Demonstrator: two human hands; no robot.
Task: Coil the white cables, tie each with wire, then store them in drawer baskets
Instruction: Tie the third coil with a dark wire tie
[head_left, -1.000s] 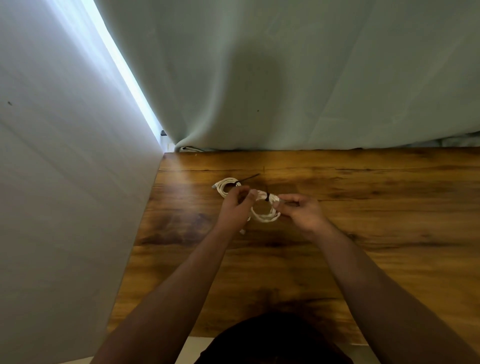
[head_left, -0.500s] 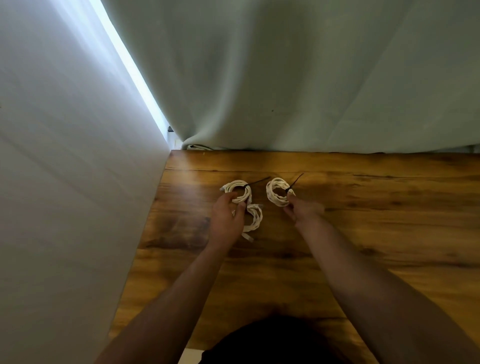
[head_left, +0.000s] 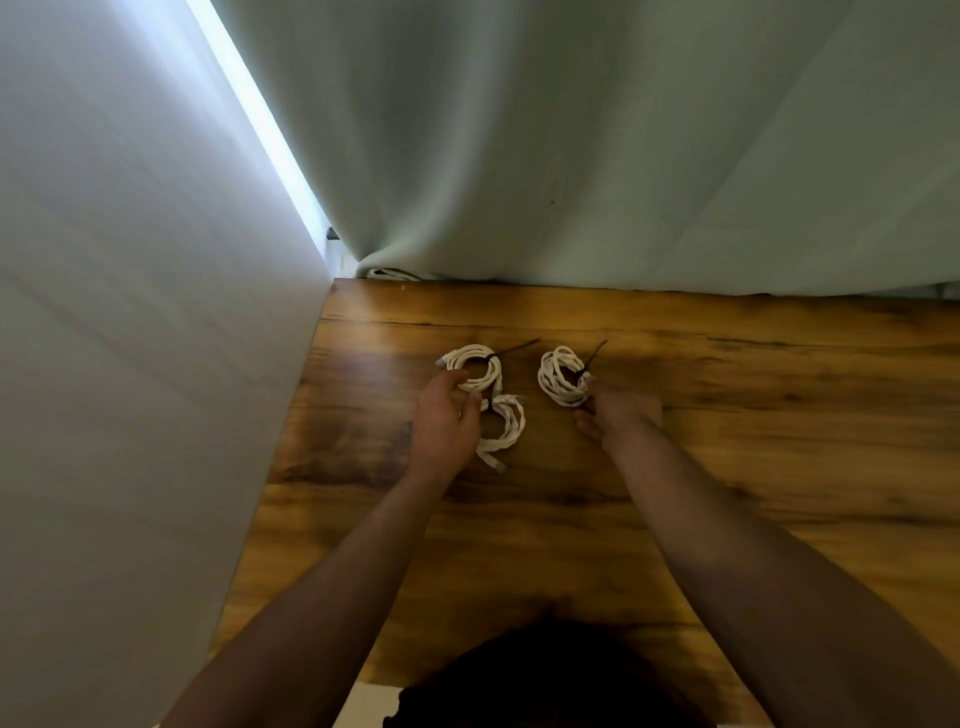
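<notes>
wood table (head_left: 727, 467), white coil far l (head_left: 475, 369), coil near l (head_left: 506, 423), coil r (head_left: 561, 379)

Left hand (head_left: 441, 423), right hand (head_left: 623, 413) on tied cable coils (head_left: 475, 355)

Wooden table (head_left: 675, 519) — pale curtain (head_left: 571, 156) behind

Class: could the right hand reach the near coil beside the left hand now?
Probably yes: near coil lies mostly uncovered on the table, nothing between; the right hand, pinching the right coil, must release first.
</notes>
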